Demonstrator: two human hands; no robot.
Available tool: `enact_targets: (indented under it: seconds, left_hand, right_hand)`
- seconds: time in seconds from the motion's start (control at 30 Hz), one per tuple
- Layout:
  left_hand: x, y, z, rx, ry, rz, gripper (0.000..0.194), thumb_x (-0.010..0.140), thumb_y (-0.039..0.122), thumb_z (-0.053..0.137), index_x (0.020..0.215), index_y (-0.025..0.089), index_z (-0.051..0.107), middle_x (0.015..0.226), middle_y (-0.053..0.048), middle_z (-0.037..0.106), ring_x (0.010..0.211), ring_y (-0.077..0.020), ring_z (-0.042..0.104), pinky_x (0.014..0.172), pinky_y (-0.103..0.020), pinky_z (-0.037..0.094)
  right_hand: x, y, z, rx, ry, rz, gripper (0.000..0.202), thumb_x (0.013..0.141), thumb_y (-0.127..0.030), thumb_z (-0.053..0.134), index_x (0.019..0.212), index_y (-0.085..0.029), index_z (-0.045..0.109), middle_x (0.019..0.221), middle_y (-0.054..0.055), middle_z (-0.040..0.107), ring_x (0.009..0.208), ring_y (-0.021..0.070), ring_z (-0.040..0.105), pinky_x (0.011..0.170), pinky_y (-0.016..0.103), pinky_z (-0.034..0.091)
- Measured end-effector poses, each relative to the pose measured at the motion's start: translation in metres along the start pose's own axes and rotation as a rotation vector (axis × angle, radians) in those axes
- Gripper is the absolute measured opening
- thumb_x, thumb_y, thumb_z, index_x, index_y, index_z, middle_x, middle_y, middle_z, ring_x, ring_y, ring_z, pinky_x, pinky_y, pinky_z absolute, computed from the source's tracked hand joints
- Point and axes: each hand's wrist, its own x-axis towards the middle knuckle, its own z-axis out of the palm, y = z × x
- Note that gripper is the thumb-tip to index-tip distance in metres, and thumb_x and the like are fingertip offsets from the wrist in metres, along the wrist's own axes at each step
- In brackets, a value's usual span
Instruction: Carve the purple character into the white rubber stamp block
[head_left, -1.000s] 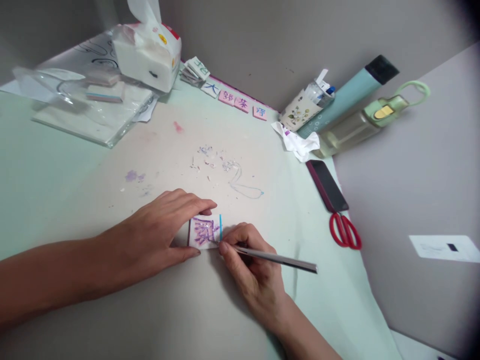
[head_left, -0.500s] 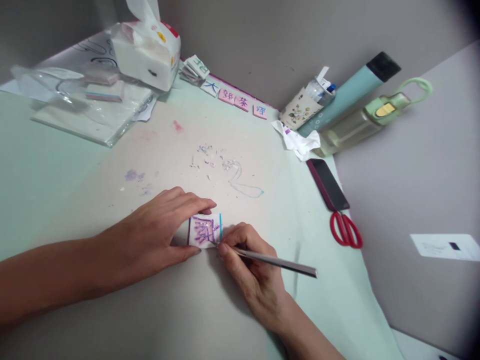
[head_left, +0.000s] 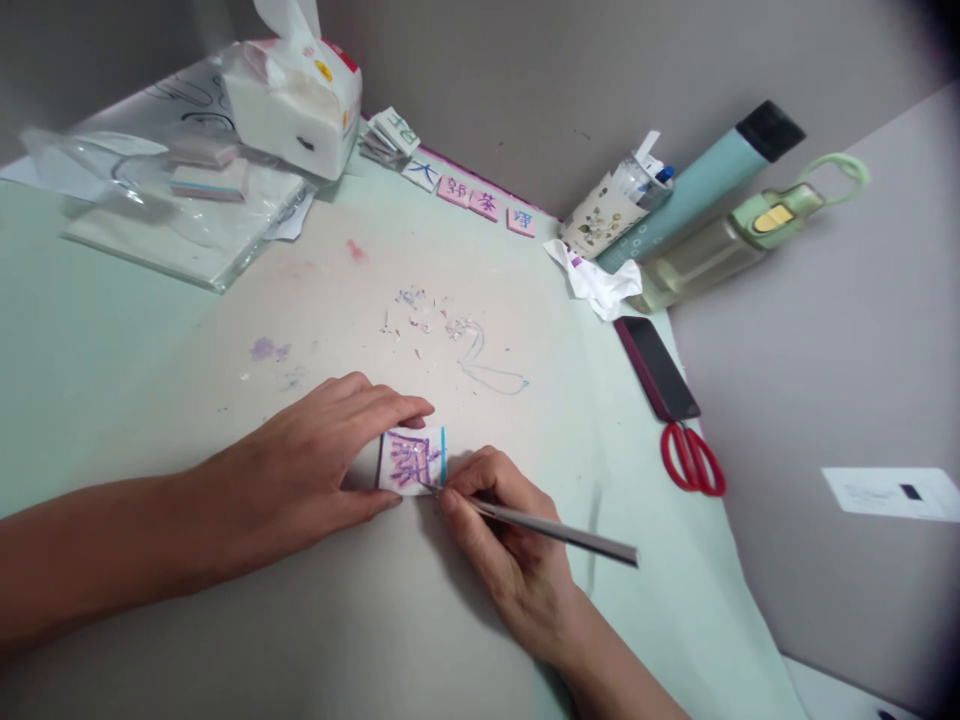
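A small white block (head_left: 409, 462) with a purple character and a blue right edge lies on the mat. My left hand (head_left: 330, 445) grips it between thumb at the lower edge and fingers at the upper edge. A slim metal carving tool (head_left: 562, 527) is pinched in my right hand (head_left: 510, 540), its tip touching the lower right part of the character. Small shavings (head_left: 416, 312) are scattered above the block, close to a pale blue drawn outline (head_left: 491, 378).
Tissue pack (head_left: 292, 110) and plastic-wrapped slabs (head_left: 187, 225) lie back left. Carved blocks (head_left: 454, 190) line the back edge. Pen cup (head_left: 604, 215), bottle (head_left: 735, 240), crumpled tissue (head_left: 600, 285), phone (head_left: 656, 368) and red scissors (head_left: 691, 460) are at right.
The tool's rear end has shifted very slightly right and down with my right hand. My left hand keeps its hold on the block.
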Motion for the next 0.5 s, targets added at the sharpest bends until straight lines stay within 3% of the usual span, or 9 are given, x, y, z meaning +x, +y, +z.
enact_targets:
  seconds: [0.33, 0.5]
  left_hand:
    - [-0.0007, -0.0072, -0.0026, -0.047, -0.028, -0.031, 0.049, 0.102, 0.037, 0.060, 0.150, 0.036, 0.049, 0.132, 0.000, 0.067, 0.118, -0.0258, 0.062, 0.099, -0.034, 0.046]
    - [-0.0001, -0.0055, -0.0014, -0.043, -0.015, -0.078, 0.050, 0.099, 0.036, 0.063, 0.148, 0.037, 0.050, 0.130, 0.002, 0.068, 0.118, -0.0245, 0.063, 0.100, -0.033, 0.046]
  right_hand:
    - [0.0049, -0.0043, 0.0002, -0.018, 0.023, 0.074, 0.018, 0.098, -0.018, 0.063, 0.083, -0.023, 0.055, 0.080, -0.001, 0.058, 0.070, 0.0142, 0.050, 0.064, 0.030, 0.039]
    - [0.0031, -0.0052, -0.0003, -0.092, 0.012, -0.038, 0.015, 0.101, -0.016, 0.059, 0.088, -0.023, 0.056, 0.085, 0.001, 0.061, 0.075, 0.0155, 0.054, 0.068, 0.030, 0.043]
